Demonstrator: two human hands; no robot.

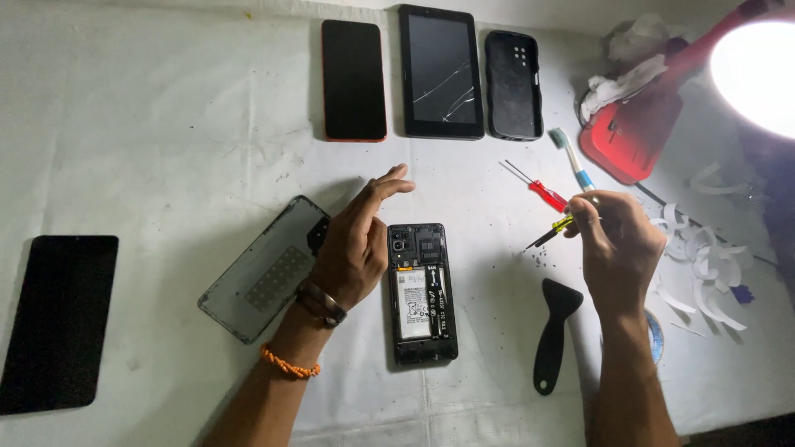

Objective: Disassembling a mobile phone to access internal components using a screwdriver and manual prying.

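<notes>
Two hands work over the white bench. The left hand hovers with fingers released and straight, just beside the opened phone at its 9 o'clock. The right hand has fingers grasping a yellow screwdriver — tip toward 8 o'clock. A black pry tool lies at the phone's 3 o'clock.

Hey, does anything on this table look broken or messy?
Yes. The tablet at the top has a cracked screen. White paper scraps lie scattered at the right, and dark specks dot the cloth near the screwdriver in the right hand.
</notes>
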